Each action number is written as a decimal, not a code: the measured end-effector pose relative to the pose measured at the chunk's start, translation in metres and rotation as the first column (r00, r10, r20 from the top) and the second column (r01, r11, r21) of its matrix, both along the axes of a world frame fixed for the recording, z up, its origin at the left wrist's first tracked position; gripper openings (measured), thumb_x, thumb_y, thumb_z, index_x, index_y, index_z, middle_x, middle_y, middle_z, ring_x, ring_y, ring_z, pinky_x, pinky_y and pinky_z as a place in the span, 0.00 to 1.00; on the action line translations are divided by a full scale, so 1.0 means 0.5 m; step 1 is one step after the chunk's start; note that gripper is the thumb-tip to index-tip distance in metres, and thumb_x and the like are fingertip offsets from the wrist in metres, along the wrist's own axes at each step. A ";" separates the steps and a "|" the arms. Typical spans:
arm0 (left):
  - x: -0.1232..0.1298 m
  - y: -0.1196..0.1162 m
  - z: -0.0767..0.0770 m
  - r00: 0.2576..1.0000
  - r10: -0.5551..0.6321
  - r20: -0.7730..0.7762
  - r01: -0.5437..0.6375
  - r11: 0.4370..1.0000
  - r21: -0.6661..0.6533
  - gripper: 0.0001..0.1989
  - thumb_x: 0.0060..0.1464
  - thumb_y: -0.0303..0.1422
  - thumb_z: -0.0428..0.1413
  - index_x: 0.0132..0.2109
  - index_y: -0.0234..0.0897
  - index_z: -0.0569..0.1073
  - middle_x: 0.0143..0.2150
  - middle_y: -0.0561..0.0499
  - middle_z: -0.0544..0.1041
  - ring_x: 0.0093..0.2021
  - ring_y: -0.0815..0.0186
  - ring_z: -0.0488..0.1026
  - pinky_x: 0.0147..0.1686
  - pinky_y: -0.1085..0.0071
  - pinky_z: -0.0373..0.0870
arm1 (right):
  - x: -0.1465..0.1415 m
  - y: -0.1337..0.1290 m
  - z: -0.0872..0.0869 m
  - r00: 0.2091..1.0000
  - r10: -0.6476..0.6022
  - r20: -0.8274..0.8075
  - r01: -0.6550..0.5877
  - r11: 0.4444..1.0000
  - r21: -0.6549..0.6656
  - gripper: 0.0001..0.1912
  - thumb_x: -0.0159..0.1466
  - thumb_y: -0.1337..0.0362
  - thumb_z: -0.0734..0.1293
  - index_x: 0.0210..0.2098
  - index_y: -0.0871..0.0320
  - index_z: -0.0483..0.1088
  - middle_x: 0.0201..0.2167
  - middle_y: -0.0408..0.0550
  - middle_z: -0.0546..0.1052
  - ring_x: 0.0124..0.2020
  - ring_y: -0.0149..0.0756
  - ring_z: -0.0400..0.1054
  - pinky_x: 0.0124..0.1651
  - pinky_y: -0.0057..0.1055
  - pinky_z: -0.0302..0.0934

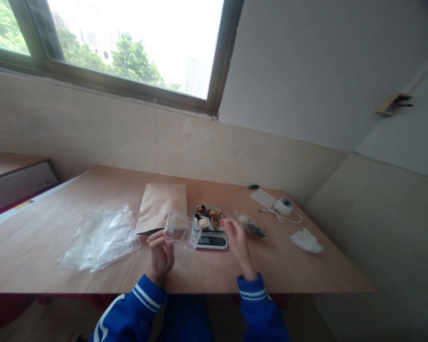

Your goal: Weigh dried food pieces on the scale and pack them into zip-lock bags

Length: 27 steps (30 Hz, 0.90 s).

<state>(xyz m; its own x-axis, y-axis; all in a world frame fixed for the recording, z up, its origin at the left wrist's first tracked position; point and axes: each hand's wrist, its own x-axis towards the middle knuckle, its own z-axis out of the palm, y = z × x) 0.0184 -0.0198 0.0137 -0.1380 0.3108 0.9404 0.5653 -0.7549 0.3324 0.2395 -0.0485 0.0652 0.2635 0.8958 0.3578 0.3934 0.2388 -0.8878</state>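
My left hand (160, 254) is closed on a clear plastic bag (180, 231), pinching its left edge while it hangs with its mouth spread, in front of the scale. A white kitchen scale (211, 241) with a dark display panel lies between my hands. On its plate rests a pile of dried mushroom pieces (214, 216), dark brown with a pale one in front. My right hand (237, 237) reaches to the pile's right edge, fingers drawn together against a brown piece. What its fingertips hold, if anything, is too small to make out.
Several clear bags (105, 237) lie stacked at the left, beside a brown paper pouch (163, 204). Right of the scale are a filled clear bag (251, 225), a white corded device (284, 205), a white card (263, 197), a crumpled tissue (306, 241) and a green object (253, 187).
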 end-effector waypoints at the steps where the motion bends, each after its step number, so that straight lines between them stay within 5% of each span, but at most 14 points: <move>1: 0.000 0.000 -0.001 1.000 0.001 -0.008 -0.001 1.000 -0.002 0.03 0.59 0.30 0.46 0.41 0.38 0.59 0.38 0.48 0.69 0.39 0.63 0.68 0.39 0.64 0.64 | 0.013 0.017 -0.009 0.995 -0.078 0.061 0.077 0.997 0.020 0.21 0.63 0.48 0.58 0.37 0.60 0.71 0.36 0.53 0.76 0.36 0.40 0.70 0.40 0.35 0.63; 5: 0.000 0.002 -0.004 1.000 0.007 -0.009 -0.007 1.000 -0.024 0.04 0.59 0.30 0.46 0.42 0.39 0.59 0.37 0.49 0.69 0.38 0.63 0.69 0.39 0.64 0.65 | 0.039 0.079 -0.056 0.917 -0.262 0.300 0.250 0.965 0.078 0.18 0.58 0.50 0.63 0.34 0.60 0.71 0.34 0.54 0.74 0.37 0.43 0.68 0.43 0.40 0.62; 14: -0.005 0.008 -0.017 0.999 0.022 0.049 -0.017 0.994 -0.105 0.03 0.59 0.32 0.46 0.40 0.39 0.60 0.38 0.48 0.69 0.39 0.63 0.68 0.39 0.63 0.66 | 0.033 0.103 -0.097 0.857 -0.317 0.406 0.298 0.948 0.112 0.12 0.58 0.56 0.63 0.32 0.59 0.71 0.32 0.52 0.71 0.36 0.43 0.67 0.42 0.39 0.62; 21: -0.004 0.008 -0.015 0.997 0.021 0.074 -0.012 0.993 -0.121 0.02 0.59 0.31 0.46 0.40 0.38 0.61 0.37 0.48 0.69 0.39 0.63 0.68 0.39 0.64 0.66 | 0.015 0.111 -0.046 0.777 -0.336 0.532 0.310 0.940 0.141 0.14 0.61 0.60 0.60 0.41 0.61 0.70 0.39 0.56 0.69 0.42 0.45 0.65 0.45 0.40 0.60; 27: -0.006 0.008 -0.017 0.998 0.029 0.060 -0.021 0.991 -0.136 0.03 0.59 0.33 0.46 0.39 0.38 0.61 0.37 0.49 0.69 0.38 0.64 0.68 0.38 0.63 0.66 | -0.050 0.176 0.011 0.628 -0.081 0.774 0.162 0.986 -0.028 0.08 0.60 0.61 0.65 0.35 0.55 0.74 0.44 0.54 0.69 0.48 0.48 0.60 0.48 0.42 0.53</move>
<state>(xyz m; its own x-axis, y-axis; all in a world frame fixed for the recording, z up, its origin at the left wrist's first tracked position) 0.0155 -0.0156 0.0050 -0.2035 0.4299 0.8797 0.5589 -0.6867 0.4648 0.2145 0.0395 0.0710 0.0383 0.9135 0.4049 0.9617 0.0765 -0.2634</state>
